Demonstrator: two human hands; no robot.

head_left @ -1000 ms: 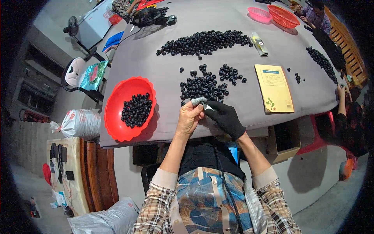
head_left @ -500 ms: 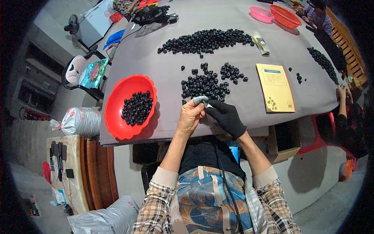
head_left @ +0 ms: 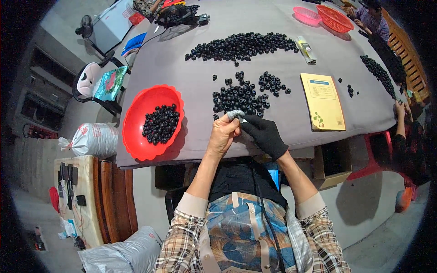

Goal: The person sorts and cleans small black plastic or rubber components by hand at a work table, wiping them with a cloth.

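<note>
Grey cloth-covered bench (head_left: 291,123) in a workroom, concrete floor below, a chair with a flowered cushion (head_left: 109,83) off to the left, white sacks (head_left: 93,139) on the floor

Near pile of small black round pieces (head_left: 239,99) just beyond both hands; a smaller cluster (head_left: 273,83) beside it; a long band of the same pieces (head_left: 241,45) farther back; red bowl (head_left: 152,122) at the left, part filled with sorted pieces (head_left: 160,123); yellow booklet (head_left: 324,101) at the right; pink and red baskets (head_left: 334,18) at the far edge; another person's hand (head_left: 400,109) at the right rim, apart from this work

Left hand (head_left: 224,134), bare, closed around something small and grey at the fingertips (head_left: 235,114), right at the bench edge, just short of the near pile. Right hand (head_left: 264,134), in a black glove, pinched narrow against the same spot, thumb and forefinger meeting the grey thing; whether a black piece sits between them cannot be told

For a clean job, judging from this: keep both wrists resting low on the cloth for steadiness, hold the grey thing still with the left hand and let only the gloved fingertips do the fine work, stay close to the near pile so reaches remain short, avoid brushing the pile with the gloved knuckles since round pieces likely roll, and drop finished ones well inside the red bowl rather than at its rim
</note>
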